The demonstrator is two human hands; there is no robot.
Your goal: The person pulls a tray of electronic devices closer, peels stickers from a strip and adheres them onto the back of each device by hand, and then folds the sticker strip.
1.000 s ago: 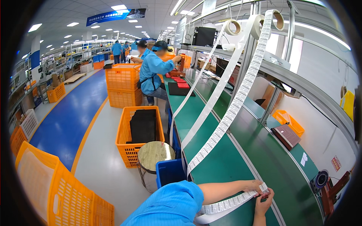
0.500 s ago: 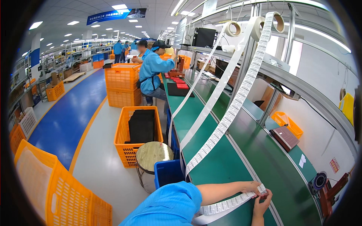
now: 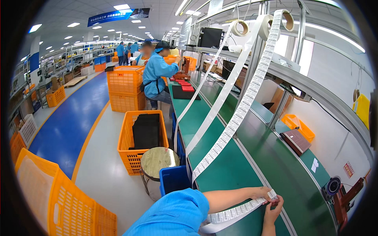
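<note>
Two hands, the left hand point(image 3: 260, 192) and the right hand point(image 3: 273, 210), are being held close together low over the green bench point(image 3: 224, 173), off to the right. The end of a printed label strip point(image 3: 232, 212) is being pinched in the left's fingers, with the rest being left draped on the bench just below that forearm point(image 3: 230, 198). The right's curled fingertips are being held right at that same end, but honestly can't tell if it's being gripped. Meanwhile three strips point(image 3: 235, 122) are being hung from rolls point(image 3: 263, 31) up top.
</note>
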